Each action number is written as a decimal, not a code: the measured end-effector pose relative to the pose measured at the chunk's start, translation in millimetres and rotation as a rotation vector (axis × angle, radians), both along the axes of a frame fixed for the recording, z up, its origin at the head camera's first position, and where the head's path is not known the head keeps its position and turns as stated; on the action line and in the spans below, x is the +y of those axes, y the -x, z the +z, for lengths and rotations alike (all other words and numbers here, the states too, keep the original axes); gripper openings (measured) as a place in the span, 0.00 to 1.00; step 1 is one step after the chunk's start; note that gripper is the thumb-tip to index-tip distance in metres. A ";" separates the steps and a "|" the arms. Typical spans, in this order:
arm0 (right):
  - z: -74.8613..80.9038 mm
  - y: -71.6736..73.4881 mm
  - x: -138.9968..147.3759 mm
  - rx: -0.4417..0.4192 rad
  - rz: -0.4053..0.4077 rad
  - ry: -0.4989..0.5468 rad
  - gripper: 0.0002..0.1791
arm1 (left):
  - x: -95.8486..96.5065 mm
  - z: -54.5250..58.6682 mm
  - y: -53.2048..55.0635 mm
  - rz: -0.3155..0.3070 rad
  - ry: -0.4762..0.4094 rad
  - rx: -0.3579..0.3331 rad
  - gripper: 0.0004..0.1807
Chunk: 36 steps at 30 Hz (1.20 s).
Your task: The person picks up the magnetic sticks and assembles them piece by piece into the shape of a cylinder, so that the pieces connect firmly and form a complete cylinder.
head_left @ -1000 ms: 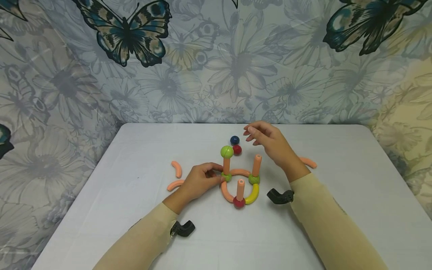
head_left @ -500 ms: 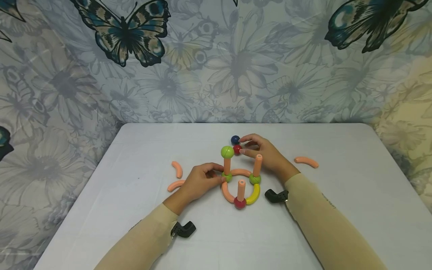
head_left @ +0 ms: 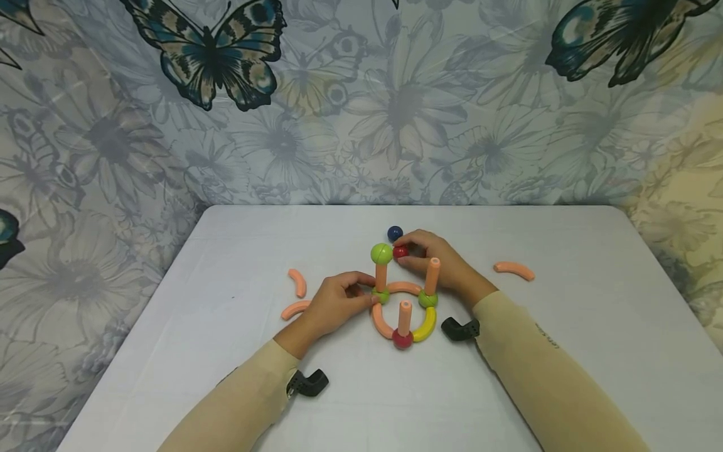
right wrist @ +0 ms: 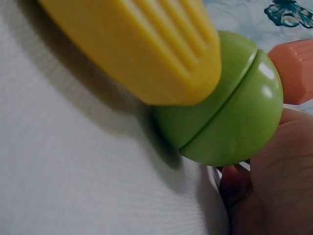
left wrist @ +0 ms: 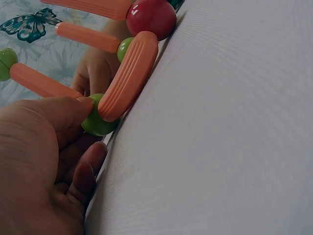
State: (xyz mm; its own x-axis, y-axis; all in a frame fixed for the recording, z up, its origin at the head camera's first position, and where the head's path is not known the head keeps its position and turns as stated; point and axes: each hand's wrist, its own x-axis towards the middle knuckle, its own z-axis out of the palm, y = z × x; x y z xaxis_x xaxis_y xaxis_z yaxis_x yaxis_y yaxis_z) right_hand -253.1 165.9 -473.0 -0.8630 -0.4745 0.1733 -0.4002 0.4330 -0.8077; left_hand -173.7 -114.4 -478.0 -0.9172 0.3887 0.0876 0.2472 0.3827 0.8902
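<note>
A ring of curved rods and balls stands on the table, with three orange rods rising from it. My left hand (head_left: pixel 341 298) pinches the green ball (left wrist: pixel 100 117) at the ring's left corner; the upright rod above that ball carries a light green ball (head_left: pixel 381 253). Behind the ring, my right hand (head_left: pixel 437 254) holds a loose red ball (head_left: pixel 400 252) between thumb and fingers. In the right wrist view, the yellow curved rod (right wrist: pixel 142 49) and another green ball (right wrist: pixel 225 103) cover much of that hand. The ring's front corner is a red ball (head_left: pixel 402 339).
A dark blue ball (head_left: pixel 395 233) lies just behind the red one. Two orange curved rods, one of them a short arc (head_left: pixel 297 283), lie to the left, and another orange curved rod (head_left: pixel 514 270) to the right. A butterfly-patterned cloth (head_left: pixel 361 125) hangs behind the white table (head_left: pixel 565 351).
My right hand has come down and to the left from above the table's back, and its fingers have closed round the loose red ball. The left hand stays on the green ball.
</note>
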 end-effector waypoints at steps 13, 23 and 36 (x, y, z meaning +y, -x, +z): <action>14.8 -13.8 15.0 -0.167 -0.174 0.071 0.22 | 0.0 4.0 -2.0 0.002 -0.002 0.000 0.15; 55.7 -37.9 35.8 -0.125 -0.145 0.260 0.19 | 0.2 2.6 -3.4 0.003 0.010 -0.010 0.15; 91.4 -73.7 47.2 0.045 -0.053 0.261 0.16 | 0.2 1.7 -3.0 0.003 0.007 0.009 0.15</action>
